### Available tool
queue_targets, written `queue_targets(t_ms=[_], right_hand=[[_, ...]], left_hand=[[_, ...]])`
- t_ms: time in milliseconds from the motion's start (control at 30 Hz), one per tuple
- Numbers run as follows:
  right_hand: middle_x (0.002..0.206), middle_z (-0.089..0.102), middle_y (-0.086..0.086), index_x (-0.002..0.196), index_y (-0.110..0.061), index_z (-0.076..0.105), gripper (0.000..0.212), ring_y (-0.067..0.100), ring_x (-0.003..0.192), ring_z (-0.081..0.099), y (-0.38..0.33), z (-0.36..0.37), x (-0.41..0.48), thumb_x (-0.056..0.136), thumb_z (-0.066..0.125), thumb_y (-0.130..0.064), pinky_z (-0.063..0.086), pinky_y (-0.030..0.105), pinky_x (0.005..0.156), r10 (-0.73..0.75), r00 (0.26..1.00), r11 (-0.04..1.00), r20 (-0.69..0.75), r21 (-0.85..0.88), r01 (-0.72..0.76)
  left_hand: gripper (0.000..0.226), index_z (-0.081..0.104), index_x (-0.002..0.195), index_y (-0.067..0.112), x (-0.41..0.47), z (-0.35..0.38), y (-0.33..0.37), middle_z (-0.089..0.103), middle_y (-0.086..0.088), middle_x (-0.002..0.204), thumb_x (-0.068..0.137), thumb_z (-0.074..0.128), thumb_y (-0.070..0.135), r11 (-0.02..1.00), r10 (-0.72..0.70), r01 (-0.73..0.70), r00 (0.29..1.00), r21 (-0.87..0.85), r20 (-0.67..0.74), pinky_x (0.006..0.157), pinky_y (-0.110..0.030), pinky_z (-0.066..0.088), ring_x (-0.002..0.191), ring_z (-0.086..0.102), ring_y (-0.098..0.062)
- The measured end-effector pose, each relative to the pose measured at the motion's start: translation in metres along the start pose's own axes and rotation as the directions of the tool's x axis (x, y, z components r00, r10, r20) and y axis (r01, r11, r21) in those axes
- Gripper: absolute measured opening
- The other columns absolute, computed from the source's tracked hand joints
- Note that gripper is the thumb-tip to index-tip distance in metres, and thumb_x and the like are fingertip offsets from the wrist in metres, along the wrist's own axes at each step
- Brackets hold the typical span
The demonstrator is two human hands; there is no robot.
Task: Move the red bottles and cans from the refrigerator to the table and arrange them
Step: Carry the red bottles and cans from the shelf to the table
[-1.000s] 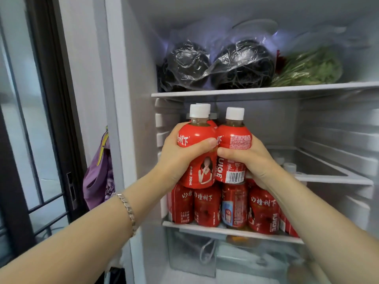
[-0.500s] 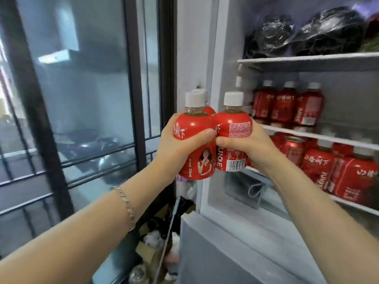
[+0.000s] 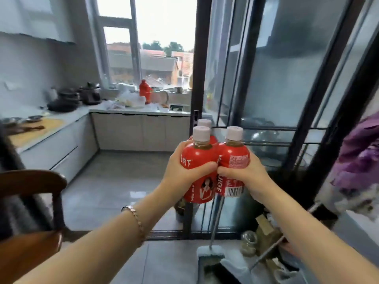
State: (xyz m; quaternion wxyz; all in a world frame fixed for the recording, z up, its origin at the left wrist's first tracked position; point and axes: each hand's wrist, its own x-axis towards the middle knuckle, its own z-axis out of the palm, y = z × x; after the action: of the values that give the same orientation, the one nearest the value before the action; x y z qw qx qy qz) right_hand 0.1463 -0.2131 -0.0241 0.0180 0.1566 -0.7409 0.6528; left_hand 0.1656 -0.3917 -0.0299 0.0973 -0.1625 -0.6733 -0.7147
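Note:
Three red bottles with white caps are bunched together in front of me at chest height. My left hand (image 3: pixel 180 171) grips the left red bottle (image 3: pixel 198 160), which shows a printed figure. My right hand (image 3: pixel 246 175) grips the right red bottle (image 3: pixel 235 158), barcode facing me. The third red bottle (image 3: pixel 204 124) stands behind them, pressed between both hands, only its cap and shoulder showing. The refrigerator and the table are out of view.
A black-framed glass sliding door (image 3: pixel 246 78) stands right ahead. Beyond it lies a kitchen with a grey counter (image 3: pixel 61 119) and pans. A brown wooden chair back (image 3: pixel 30 181) is at the left. A mop and clutter (image 3: pixel 215 253) lie on the floor at lower right.
I have turned left, away from the refrigerator, which has left the view. The kitchen and the glass door now fill it. Both hands keep the same grip on the three bottles.

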Motion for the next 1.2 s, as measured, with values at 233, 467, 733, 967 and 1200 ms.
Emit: queue_targets(t_ms=[233, 467, 733, 967, 1200], right_hand=[[0.111, 0.065, 0.004, 0.119, -0.020, 0.050, 0.089, 0.015, 0.098, 0.066, 0.000, 0.243, 0.025, 0.041, 0.092, -0.023, 0.053, 0.028, 0.079, 0.022, 0.943, 0.998, 0.332, 0.049, -0.040], [0.103, 0.067, 0.000, 0.112, -0.025, 0.051, 0.088, 0.014, 0.093, 0.068, -0.021, 0.497, 0.010, 0.031, 0.085, -0.033, 0.055, 0.028, 0.077, -0.041, 0.770, 0.991, 0.637, 0.122, -0.047], [0.106, 0.065, 0.002, 0.110, -0.028, 0.049, 0.077, 0.013, 0.095, 0.065, -0.040, 0.753, -0.015, 0.043, 0.086, -0.023, 0.054, 0.026, 0.076, -0.131, 0.476, 0.985, 0.870, 0.169, -0.037], [0.104, 0.067, -0.003, 0.107, -0.032, 0.050, 0.077, 0.005, 0.089, 0.069, -0.054, 0.956, -0.033, 0.040, 0.086, -0.030, 0.055, 0.019, 0.068, -0.226, 0.206, 0.967, 0.952, 0.245, -0.070], [0.107, 0.066, -0.004, 0.113, -0.030, 0.048, 0.077, 0.008, 0.095, 0.068, -0.070, 1.130, -0.090, 0.044, 0.083, -0.035, 0.056, 0.021, 0.078, -0.236, -0.054, 0.971, 0.970, 0.234, -0.041]], left_hand=[[0.072, 0.047, 0.113, 0.035, -0.110, -0.211, 0.017, 0.060, 0.004, 0.112, 0.048, 0.078, 0.042, 0.987, 0.022, 0.034, 0.941, 0.159, -0.339, 0.074, -0.020, 0.055, 0.096, 0.065, -0.006], [0.073, 0.048, 0.114, 0.031, -0.238, -0.406, 0.056, 0.061, -0.001, 0.115, 0.047, 0.076, 0.043, 0.959, 0.092, 0.104, 0.763, 0.262, -0.640, 0.082, -0.027, 0.055, 0.101, 0.064, -0.014], [0.070, 0.049, 0.111, 0.029, -0.361, -0.578, 0.088, 0.062, 0.006, 0.106, 0.047, 0.076, 0.039, 0.945, 0.163, 0.175, 0.481, 0.276, -0.862, 0.072, -0.015, 0.052, 0.092, 0.066, 0.000], [0.072, 0.049, 0.112, 0.033, -0.440, -0.718, 0.107, 0.062, 0.009, 0.109, 0.047, 0.075, 0.045, 0.918, 0.209, 0.292, 0.223, 0.270, -0.952, 0.074, -0.017, 0.053, 0.096, 0.065, -0.002], [0.072, 0.047, 0.115, 0.035, -0.538, -0.827, 0.121, 0.062, 0.011, 0.112, 0.050, 0.073, 0.048, 0.917, 0.231, 0.333, 0.005, 0.220, -0.973, 0.076, -0.015, 0.053, 0.101, 0.063, -0.002]])
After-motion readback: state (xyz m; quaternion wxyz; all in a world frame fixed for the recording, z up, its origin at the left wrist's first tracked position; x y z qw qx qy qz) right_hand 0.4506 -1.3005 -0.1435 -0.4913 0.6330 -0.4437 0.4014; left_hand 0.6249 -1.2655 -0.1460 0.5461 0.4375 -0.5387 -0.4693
